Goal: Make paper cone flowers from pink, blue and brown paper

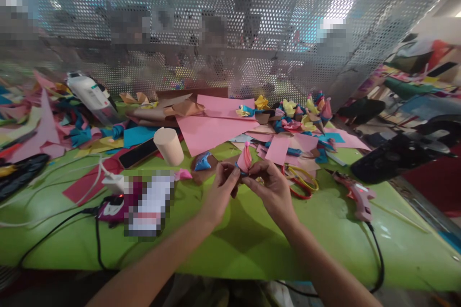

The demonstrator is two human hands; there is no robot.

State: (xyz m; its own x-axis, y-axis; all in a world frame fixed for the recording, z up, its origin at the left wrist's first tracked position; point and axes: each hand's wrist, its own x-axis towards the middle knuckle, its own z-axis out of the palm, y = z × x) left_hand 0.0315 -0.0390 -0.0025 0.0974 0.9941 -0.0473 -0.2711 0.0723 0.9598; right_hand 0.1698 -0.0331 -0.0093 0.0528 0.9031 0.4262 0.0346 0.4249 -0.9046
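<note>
Between my two hands, above the green table (pixel 248 244), is a small pink paper cone (pixel 245 159) with a blue rim at its base and a tiny ball at its tip. The thumb and fingers of my left hand (pixel 225 183) pinch its base from the left. From the right, my right hand (pixel 268 182) pinches the same blue edge. A crumpled blue piece (pixel 203 161) lies on a brown scrap just left of my hands. Scissors with yellow and red handles (pixel 304 180) lie partly behind my right hand. The underside of the cone is hidden by my fingers.
A pink glue gun (pixel 358 196) with a black cord lies at right, near a black bottle (pixel 389 158). At left are a phone (pixel 151 206), a power strip (pixel 111 208) and a cream roll (pixel 168 146). Coloured paper (pixel 216 132) covers the back, before a perforated metal panel (pixel 230 19).
</note>
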